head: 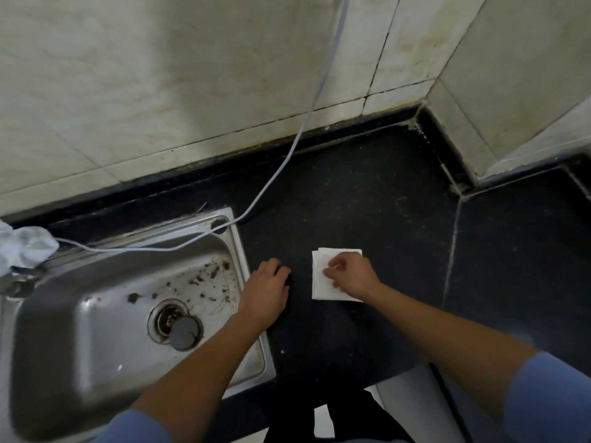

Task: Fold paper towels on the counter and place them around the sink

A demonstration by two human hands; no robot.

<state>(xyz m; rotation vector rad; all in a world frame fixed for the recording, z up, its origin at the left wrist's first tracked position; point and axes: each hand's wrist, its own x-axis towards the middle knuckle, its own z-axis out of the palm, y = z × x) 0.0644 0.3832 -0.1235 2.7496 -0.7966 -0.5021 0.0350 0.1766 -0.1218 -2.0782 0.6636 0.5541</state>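
Right hand [347,275]: fingers curled, tips pinched together on the top layer of the folded paper towel [323,284]. I read this as pressing or pinching a crease. Heel of the hand covers the towel's right side.

Left hand [267,290]: lies palm down on the bare counter [367,193], fingers loosely bent, gripping nothing. It sits just beside the sink [238,251] rim's right edge, probably bracing me while the right hand works.

The towel lies flat on the counter between the sink's right edge and the seam in the counter, nearer the front edge than the wall. Staggered edges show at its top left corner, so several layers; I can't count them.

Count: one folded towel in view, none yet laid around the sink that I can see. One sink, one drain plug [185,332] beside its drain. One grey cable [287,155] running down the wall and across the sink's back rim. One crumpled white cloth [22,247] at the sink's back left corner.
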